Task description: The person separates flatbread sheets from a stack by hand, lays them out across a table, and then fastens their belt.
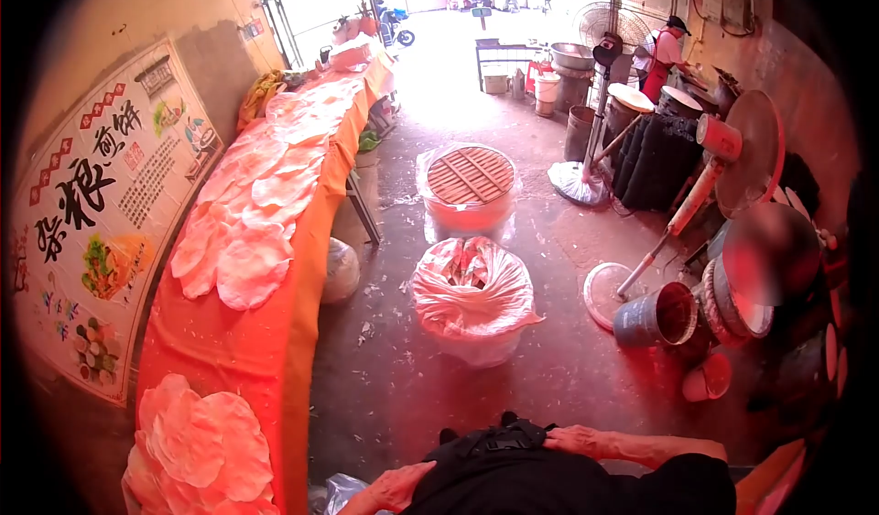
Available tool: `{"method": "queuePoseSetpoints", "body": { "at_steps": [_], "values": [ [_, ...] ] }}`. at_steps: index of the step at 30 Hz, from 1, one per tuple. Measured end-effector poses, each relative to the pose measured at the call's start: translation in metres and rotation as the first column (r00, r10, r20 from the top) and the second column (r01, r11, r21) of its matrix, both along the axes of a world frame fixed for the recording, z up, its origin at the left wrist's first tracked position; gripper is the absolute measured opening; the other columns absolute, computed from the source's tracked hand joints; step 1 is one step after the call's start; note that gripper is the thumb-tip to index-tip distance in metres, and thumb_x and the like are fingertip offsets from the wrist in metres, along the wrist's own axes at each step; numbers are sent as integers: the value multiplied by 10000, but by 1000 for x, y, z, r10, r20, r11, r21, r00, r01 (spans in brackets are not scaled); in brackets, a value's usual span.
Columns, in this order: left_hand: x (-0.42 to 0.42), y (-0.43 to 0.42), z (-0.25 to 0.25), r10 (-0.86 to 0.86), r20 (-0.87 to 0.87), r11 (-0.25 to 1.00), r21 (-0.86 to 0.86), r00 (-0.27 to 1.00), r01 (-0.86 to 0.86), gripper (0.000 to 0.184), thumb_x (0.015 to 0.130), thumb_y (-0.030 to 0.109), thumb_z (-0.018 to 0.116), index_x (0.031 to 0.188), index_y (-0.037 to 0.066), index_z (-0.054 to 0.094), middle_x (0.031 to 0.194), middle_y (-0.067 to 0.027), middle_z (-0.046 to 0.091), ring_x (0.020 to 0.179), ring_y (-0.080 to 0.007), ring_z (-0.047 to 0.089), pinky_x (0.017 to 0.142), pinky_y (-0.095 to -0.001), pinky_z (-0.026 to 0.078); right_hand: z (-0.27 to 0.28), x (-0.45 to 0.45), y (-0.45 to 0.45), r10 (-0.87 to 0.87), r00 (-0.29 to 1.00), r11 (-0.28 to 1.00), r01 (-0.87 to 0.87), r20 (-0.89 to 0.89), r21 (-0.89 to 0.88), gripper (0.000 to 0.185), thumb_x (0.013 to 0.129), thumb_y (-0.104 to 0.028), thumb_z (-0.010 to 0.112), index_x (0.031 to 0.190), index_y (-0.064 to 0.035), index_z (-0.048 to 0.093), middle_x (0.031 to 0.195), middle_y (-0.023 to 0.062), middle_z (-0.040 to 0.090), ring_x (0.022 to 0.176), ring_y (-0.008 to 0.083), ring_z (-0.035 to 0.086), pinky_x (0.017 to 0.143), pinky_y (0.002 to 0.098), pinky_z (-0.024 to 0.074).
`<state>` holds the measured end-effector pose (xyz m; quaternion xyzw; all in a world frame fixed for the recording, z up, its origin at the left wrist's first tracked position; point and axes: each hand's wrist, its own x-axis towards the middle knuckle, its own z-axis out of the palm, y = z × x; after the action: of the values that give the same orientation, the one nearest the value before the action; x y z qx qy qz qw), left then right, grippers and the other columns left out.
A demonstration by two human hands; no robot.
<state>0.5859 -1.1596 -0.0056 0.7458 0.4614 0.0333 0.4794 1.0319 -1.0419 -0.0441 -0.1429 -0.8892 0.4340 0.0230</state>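
Observation:
My left hand (399, 486) rests against the dark clothing at my left hip, its visible fingers lying flat and holding nothing. Across from it, my right hand (575, 440) lies on the right side of my waist, beside a black buckled waist strap (502, 442); its fingers look stretched out, with the tips partly hidden. Nearest my left hand is a crumpled clear plastic bag (344, 491) on the floor. To the left, a stack of thin round pancakes (206, 442) sits on the near end of a long table with an orange cover (229, 350).
More pancakes (265, 176) spread along the table. Ahead stand a plastic-wrapped sack (472, 295) and a tub with a slatted lid (471, 174). At right are a tipped bucket (655, 318), a fan stand (641, 277) and pots. A person (661, 57) works at the back right.

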Motion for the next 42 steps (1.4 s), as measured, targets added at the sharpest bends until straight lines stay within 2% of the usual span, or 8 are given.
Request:
{"method": "queuePoseSetpoints", "body": {
  "at_steps": [5,9,12,15,21,24,33,42],
  "values": [
    [0,1,-5,-3,22,1000,17,1000,3,737,871,372,593,1479,77,299,1433,-194,449,1315,-351,449,1065,-421,388,7,1,-1,-11,1000,1000,11,-7,25,548,847,-241,592,1325,-61,391,1192,226,491,1120,398,516,926,436,453],
    [-3,-2,-15,-26,43,996,88,999,22,731,860,336,604,1477,79,306,1436,-190,449,1306,-351,457,1050,-425,402,16,0,-3,-37,998,999,35,57,32,386,909,-163,495,1280,-66,445,1225,203,510,1132,370,534,940,418,462],
    [-1,0,-15,43,50,998,47,998,-46,694,865,315,604,1463,79,343,1395,-186,495,1277,-354,491,1043,-427,408,23,-1,-4,-33,999,998,31,40,58,400,906,-157,504,1287,-64,424,1237,215,499,1140,373,529,933,420,467],
    [18,2,14,141,160,986,67,977,-153,505,948,263,489,1403,50,438,1359,-236,520,1272,-376,494,1060,-424,398,24,1,-1,-14,1000,999,13,26,50,476,881,-185,547,1310,-64,379,1263,235,471,1159,397,509,938,435,463],
    [20,2,28,196,167,978,39,966,-205,532,939,308,525,1400,53,449,1344,-235,535,1269,-374,500,1048,-412,402,24,4,-1,2,1000,999,-1,-4,54,649,780,-233,646,1335,-51,364,1274,250,441,1176,414,483,936,456,450],
    [32,11,41,232,77,971,-81,970,-226,524,948,333,514,1397,67,459,1324,-243,547,1268,-374,501,1035,-406,410,13,6,-4,-6,1000,999,6,-6,51,711,719,-213,695,1331,-49,371,1260,235,444,1168,409,483,937,457,451],
    [30,10,20,225,63,965,-150,972,-214,503,954,350,499,1373,71,488,1299,-247,562,1245,-386,513,1020,-406,418,20,5,-9,-27,999,994,30,-22,106,679,744,-206,688,1333,-57,385,1272,230,453,1163,395,496,926,454,466],
    [18,5,-6,168,114,985,-68,979,-161,480,964,313,476,1382,77,478,1302,-238,562,1230,-389,522,1023,-423,419,15,5,-11,-18,999,994,21,-31,106,681,750,-246,672,1336,-55,385,1268,230,453,1160,398,496,925,455,461]
  ]
}}
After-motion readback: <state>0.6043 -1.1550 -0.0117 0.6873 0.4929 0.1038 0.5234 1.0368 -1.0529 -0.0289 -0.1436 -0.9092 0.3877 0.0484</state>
